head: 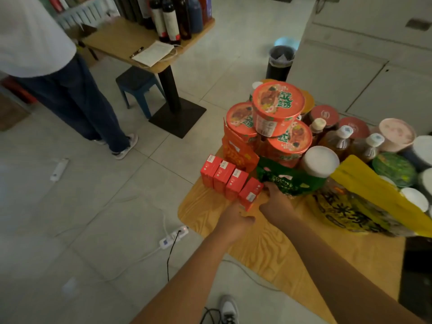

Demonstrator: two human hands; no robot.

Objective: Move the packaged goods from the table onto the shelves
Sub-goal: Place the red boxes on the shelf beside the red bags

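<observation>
Goods crowd the far end of my table (210,206).
A row of four cartons (224,178) stands along its left edge, with a pouch (238,153) just behind them and stacked noodle cups (278,106) behind that. Right of the cartons sit a crinkled bag (287,181) and a lidded jar (320,162), with bottles (339,141) behind the jar. My left hand (233,220) and right hand (277,202) flank the nearest carton. A second table (121,40) stands far left, a stool (138,85) beneath it.
</observation>
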